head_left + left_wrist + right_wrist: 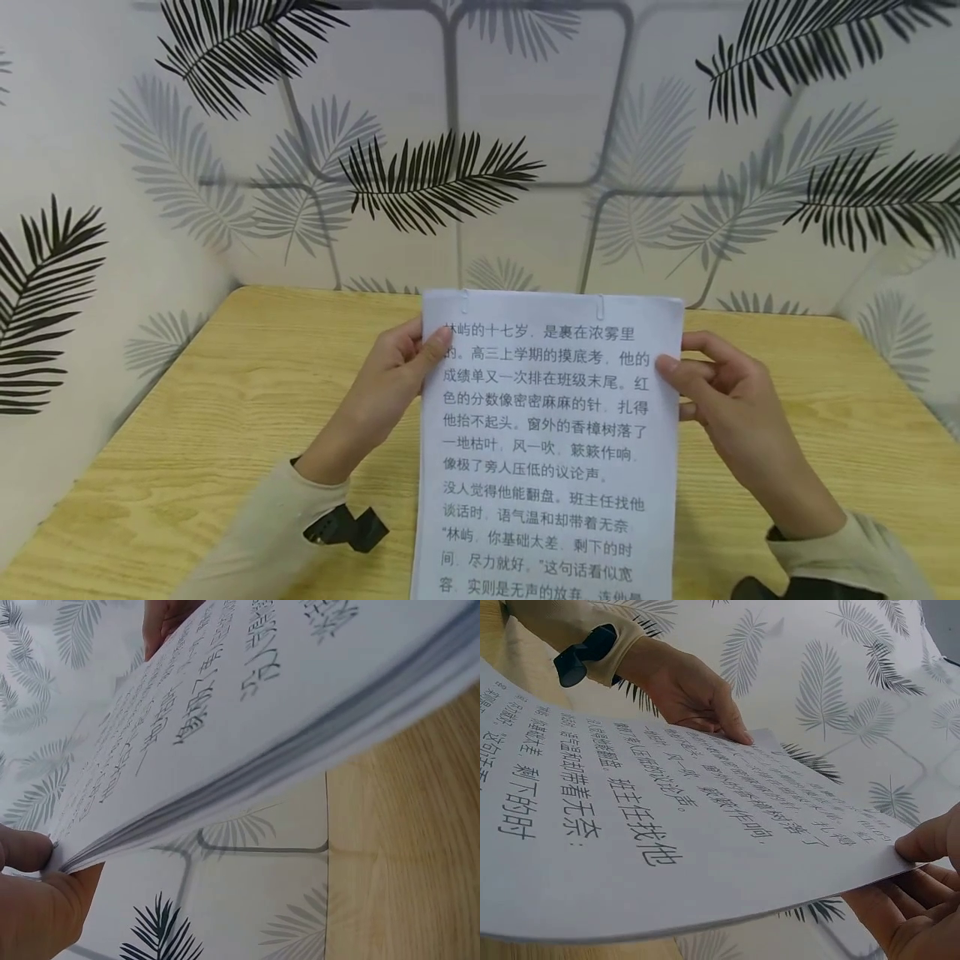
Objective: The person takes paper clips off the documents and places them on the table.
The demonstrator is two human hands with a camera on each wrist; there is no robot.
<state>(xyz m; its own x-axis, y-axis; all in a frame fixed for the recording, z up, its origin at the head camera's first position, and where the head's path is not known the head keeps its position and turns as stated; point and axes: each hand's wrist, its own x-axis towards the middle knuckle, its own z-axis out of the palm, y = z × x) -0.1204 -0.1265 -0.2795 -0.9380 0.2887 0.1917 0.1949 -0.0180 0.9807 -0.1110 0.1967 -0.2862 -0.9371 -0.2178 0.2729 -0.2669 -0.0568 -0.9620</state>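
A stack of white paper sheets [547, 467] printed with large Chinese text is held up in front of the table. Two paper clips, a left one [464, 302] and a right one [600, 307], sit on its top edge. My left hand [382, 400] pinches the upper left side, thumb on the front and fingers behind. On the upper right side my right hand [731, 417] pinches the stack the same way. Several layers show along the edge of the stack [225, 787] in the left wrist view. The sheets' lower end runs out of the head view.
A wood-grain table [247, 400] lies beneath the hands. Behind it stands a pale wall covering [525, 233] with black and grey leaf patterns. Each wrist carries a black strapped device; the left device [348, 527] shows beside the sleeve.
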